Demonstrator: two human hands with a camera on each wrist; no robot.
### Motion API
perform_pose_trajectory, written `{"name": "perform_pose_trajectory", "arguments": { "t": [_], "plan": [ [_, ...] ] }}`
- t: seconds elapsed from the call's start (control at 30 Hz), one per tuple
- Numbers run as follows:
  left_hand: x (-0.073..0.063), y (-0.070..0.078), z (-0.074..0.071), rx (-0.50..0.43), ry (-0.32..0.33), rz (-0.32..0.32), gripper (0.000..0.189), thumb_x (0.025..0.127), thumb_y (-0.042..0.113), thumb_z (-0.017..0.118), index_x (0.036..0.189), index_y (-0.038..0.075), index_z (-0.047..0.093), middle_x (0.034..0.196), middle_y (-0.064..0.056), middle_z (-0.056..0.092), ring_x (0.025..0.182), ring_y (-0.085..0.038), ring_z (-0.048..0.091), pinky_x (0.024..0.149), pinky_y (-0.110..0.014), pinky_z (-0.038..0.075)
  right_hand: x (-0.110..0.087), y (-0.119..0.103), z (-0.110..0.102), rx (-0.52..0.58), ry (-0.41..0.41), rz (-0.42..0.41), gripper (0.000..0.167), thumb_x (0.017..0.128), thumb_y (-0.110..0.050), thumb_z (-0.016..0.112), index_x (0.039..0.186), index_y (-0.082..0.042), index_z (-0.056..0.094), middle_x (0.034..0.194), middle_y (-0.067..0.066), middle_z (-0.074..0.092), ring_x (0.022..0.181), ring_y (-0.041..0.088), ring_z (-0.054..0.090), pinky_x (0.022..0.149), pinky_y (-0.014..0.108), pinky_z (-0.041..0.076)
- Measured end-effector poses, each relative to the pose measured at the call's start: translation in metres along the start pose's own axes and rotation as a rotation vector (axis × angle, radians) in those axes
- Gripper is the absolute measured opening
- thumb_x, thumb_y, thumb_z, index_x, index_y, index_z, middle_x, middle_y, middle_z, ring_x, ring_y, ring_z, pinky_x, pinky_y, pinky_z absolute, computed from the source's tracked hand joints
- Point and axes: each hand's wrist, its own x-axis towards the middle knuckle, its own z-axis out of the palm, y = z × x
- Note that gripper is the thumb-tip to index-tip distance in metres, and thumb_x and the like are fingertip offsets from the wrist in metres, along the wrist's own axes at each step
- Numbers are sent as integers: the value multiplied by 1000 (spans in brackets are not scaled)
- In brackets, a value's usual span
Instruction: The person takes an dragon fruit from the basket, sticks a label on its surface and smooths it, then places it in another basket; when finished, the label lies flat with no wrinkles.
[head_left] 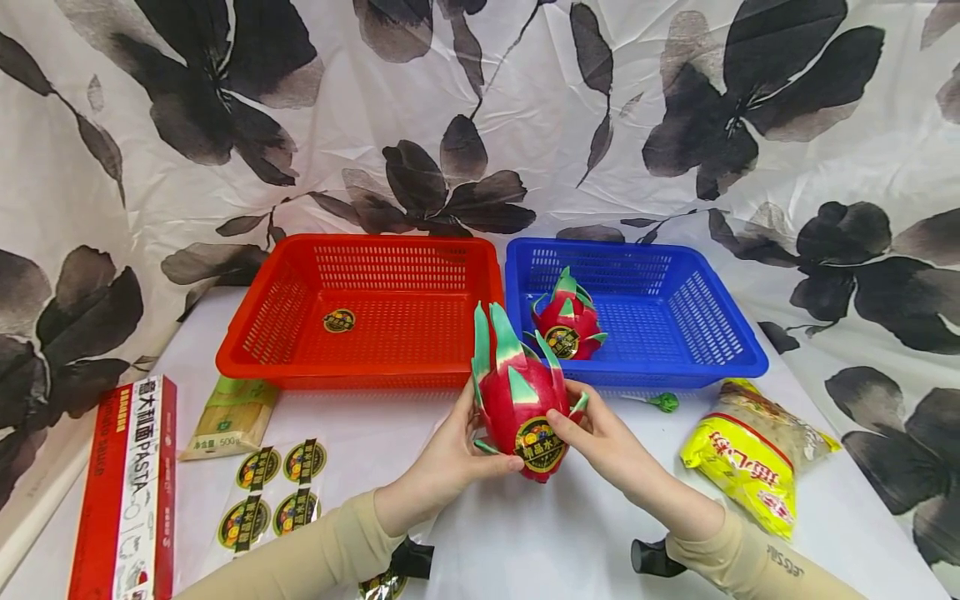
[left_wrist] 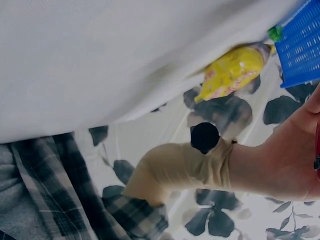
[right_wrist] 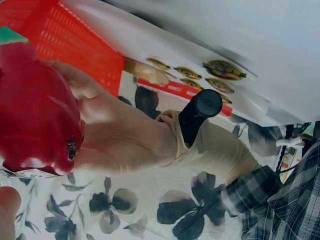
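Observation:
Both hands hold a red dragon fruit (head_left: 517,387) with green-tipped scales in front of the baskets. My left hand (head_left: 450,446) grips its left side, thumb at the lower front. From the other side my right hand (head_left: 603,433) grips it, with the thumb at the edge of a round black-and-gold sticker (head_left: 540,444) on the fruit. The right wrist view shows the fruit's red underside close up, the left hand behind it. A second dragon fruit (head_left: 567,312), bearing a similar sticker, lies in the blue basket (head_left: 645,371).
A red basket (head_left: 360,379) stands left, with one round sticker (head_left: 339,320) inside. Nearer lie a sticker sheet (head_left: 273,492), a noodle pack (head_left: 232,417) and a red pasta box (head_left: 123,492). At right are a yellow food bag (head_left: 750,458) and a green-wrapped lollipop (head_left: 664,402).

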Motion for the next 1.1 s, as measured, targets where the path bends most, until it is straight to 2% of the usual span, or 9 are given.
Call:
{"name": "perform_pose_trajectory", "arguments": {
  "t": [0.17,0.37,0.47,0.57,0.67,0.87,1.1],
  "plan": [
    [-2,1,0,-9,3,-6,112,86,1,83,171,13,11,160,-23,42,143,-42,45,95,-40,64,0,-1,1,6,3,2,71,105,-32,63,160,1,34,109,14,64,100,20,58,90,37,51],
    [-3,2,-2,-13,-1,20,110,88,4,82,171,9,9,163,-25,40,148,-47,41,102,-47,61,0,-2,2,5,11,8,73,104,-33,64,161,0,33,107,13,64,100,19,58,90,37,51],
    [-1,1,-2,-19,-3,7,109,89,6,81,171,11,10,164,-23,39,147,-46,42,103,-47,61,0,-2,3,34,12,5,74,104,-31,63,164,-1,29,126,21,64,112,24,62,100,44,57],
    [2,-1,0,-29,-17,0,108,91,6,80,172,14,8,163,-23,38,144,-42,44,101,-43,62,1,-2,4,72,13,-3,76,105,-28,61,166,-2,25,149,25,54,129,35,61,109,53,55],
    [4,-4,1,-42,-31,19,108,91,6,79,172,14,7,161,-24,38,140,-40,45,98,-39,63,2,-2,4,93,15,-5,77,104,-26,62,167,-3,25,157,26,47,137,41,57,112,57,54],
    [4,-6,2,-60,-55,39,110,91,5,79,171,12,4,161,-27,38,137,-37,47,96,-34,62,2,-1,3,95,16,-30,79,101,-24,66,165,-3,26,157,27,47,142,48,52,110,57,55],
    [4,-5,3,-57,-87,43,111,92,5,78,171,13,1,162,-26,35,140,-40,44,96,-34,62,3,-3,3,98,32,-27,80,99,-21,71,163,-4,27,150,27,54,134,42,60,106,52,59]
  ]
}}
